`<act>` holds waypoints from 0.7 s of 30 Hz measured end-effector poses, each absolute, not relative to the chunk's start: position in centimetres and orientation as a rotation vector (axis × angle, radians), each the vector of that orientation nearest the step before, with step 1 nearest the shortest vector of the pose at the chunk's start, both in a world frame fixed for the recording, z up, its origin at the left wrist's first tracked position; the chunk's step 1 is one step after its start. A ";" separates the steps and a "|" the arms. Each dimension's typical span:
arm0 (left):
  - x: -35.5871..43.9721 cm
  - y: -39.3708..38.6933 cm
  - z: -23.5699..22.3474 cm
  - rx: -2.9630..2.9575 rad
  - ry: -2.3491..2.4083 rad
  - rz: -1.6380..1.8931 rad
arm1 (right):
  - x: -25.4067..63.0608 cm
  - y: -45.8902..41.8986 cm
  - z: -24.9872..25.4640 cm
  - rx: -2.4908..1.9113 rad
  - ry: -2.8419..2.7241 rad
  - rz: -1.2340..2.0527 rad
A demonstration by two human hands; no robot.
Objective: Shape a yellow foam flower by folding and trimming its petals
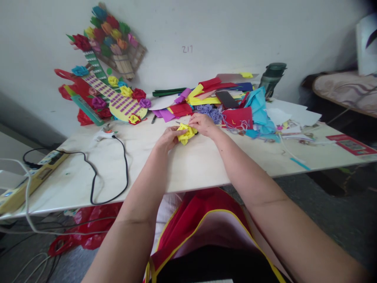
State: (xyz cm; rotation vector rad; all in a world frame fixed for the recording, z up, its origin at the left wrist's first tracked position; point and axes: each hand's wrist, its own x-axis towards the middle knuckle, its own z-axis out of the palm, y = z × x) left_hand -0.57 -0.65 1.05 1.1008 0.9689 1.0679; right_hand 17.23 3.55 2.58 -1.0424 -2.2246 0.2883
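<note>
A crumpled yellow paper flower [186, 135] is held just above the table, towards its front edge. My left hand [170, 137] is closed on the flower's left side, thumb lying over the petals. My right hand [202, 124] pinches at the flower's upper right edge, fingertips pressed together. A thin pointed piece [178, 122] sticks out above the petals, and a small dark part shows under my right hand; what they belong to is mostly hidden.
Behind my hands lie coloured paper strips [206, 88], purple yarn [208, 112], a dark phone [226, 100] and blue crepe paper [259, 110]. A bottle [272, 78] stands at the back. Leftward are a flower-decorated paper guitar [126, 104], a black cable [126, 169] and a power strip [38, 177].
</note>
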 end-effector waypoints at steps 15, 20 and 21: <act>0.8 -1.0 1.1 1.120 1.113 1.153 | 17.0 2.2 4.0 -1.431 -2.190 0.175; 0.9 -1.0 1.2 1.097 1.088 1.147 | 16.8 2.0 3.9 -1.431 -2.175 0.134; 0.9 -1.0 1.2 1.086 1.074 1.143 | 16.8 2.0 3.8 -1.426 -2.173 0.131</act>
